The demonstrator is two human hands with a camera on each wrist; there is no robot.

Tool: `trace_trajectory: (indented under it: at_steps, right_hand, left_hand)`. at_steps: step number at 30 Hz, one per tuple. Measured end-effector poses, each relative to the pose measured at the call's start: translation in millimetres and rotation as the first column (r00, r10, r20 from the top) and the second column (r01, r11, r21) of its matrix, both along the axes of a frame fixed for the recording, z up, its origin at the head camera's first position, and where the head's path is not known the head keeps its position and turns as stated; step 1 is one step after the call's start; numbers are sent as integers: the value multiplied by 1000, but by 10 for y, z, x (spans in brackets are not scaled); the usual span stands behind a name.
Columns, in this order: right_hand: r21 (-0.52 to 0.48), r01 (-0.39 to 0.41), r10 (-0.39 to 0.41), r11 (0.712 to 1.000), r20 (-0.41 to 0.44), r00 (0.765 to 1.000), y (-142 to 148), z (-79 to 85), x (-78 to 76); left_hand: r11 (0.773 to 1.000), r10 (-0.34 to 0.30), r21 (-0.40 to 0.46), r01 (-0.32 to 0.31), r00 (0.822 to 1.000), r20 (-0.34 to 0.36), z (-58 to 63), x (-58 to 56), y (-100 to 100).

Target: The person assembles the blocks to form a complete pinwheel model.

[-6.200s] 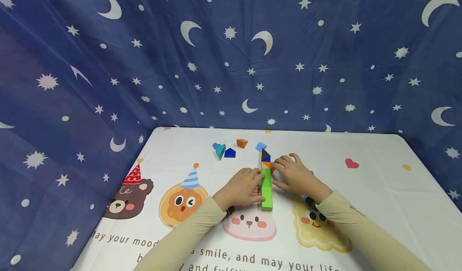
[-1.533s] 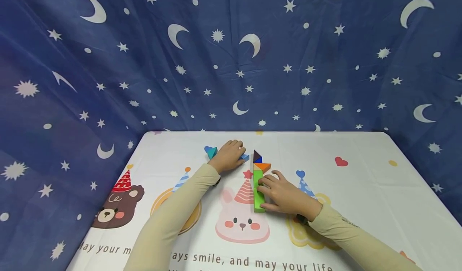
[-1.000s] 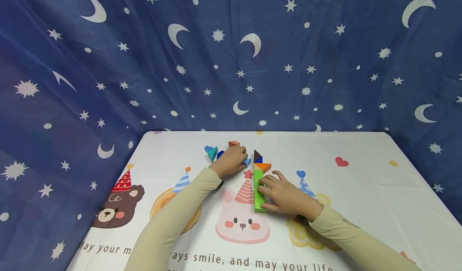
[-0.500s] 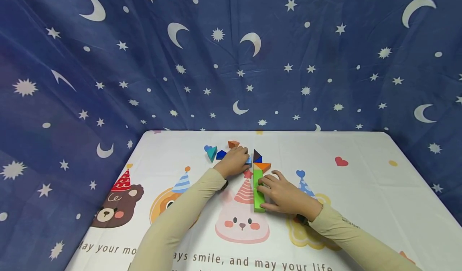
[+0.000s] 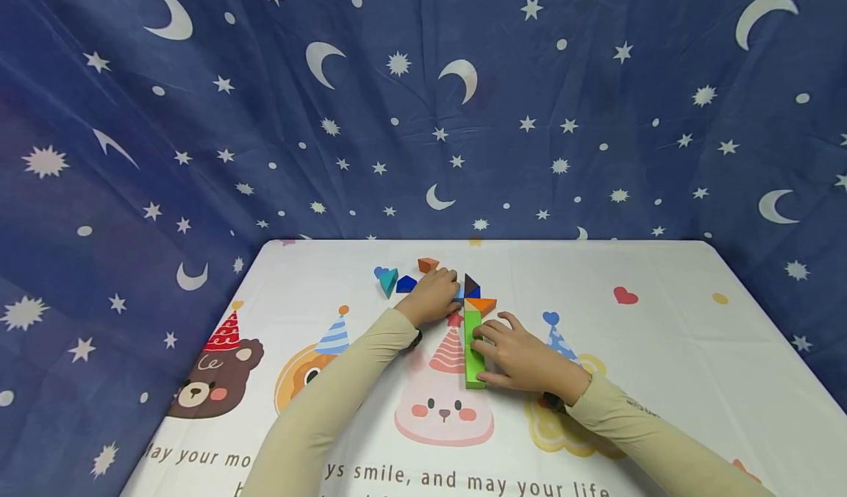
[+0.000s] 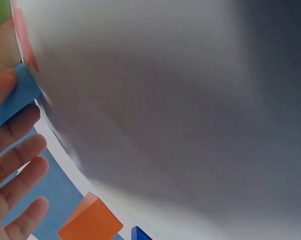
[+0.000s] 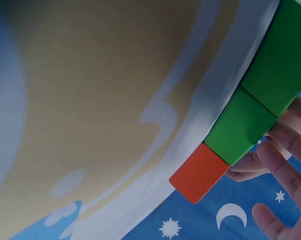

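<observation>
My left hand (image 5: 433, 295) pinches a light blue block (image 6: 14, 100) between thumb and forefinger, right at the left side of a row of blocks. Its other fingers spread loosely in the left wrist view. The row holds two green blocks (image 5: 474, 368) end to end, then an orange triangular block (image 5: 486, 305) beside a pale wood-coloured one (image 5: 468, 304). Beyond these lie a blue block (image 5: 474, 292) and a dark brown triangular block (image 5: 470, 284). From the right, my right hand (image 5: 519, 357) touches the green blocks with relaxed, parted fingers, thumb near their lower end.
Left of the row lie a teal triangular block (image 5: 389, 282), a dark blue block (image 5: 406, 284) and an orange-brown block (image 5: 428, 265). A white cartoon-printed cloth (image 5: 662, 379) covers the table. Behind hangs a blue curtain (image 5: 397, 188) with moons and stars.
My left hand has left the green blocks, gone to the loose pieces, and brought the light blue block rightward to the row. My right hand has shifted down along the green blocks, then stayed.
</observation>
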State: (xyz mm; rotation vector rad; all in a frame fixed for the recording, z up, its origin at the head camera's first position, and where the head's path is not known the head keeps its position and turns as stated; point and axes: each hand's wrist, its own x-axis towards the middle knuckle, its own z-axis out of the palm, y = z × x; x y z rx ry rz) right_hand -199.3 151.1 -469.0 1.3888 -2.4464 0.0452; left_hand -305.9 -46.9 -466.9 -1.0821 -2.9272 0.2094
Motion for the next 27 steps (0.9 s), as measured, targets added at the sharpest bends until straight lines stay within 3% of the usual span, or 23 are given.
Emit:
trace_trajectory:
  at_steps: [10, 27]
  right_hand:
    - [-2, 1, -1, 1000, 13, 1000, -1, 2, -2]
    - [-4, 1, -1, 1000, 11, 1000, 0, 5, 5]
  left_hand:
    - [1000, 4, -17, -4, 999, 39, 25, 6, 7]
    - [1000, -18, -19, 19, 999, 33, 34, 17, -17]
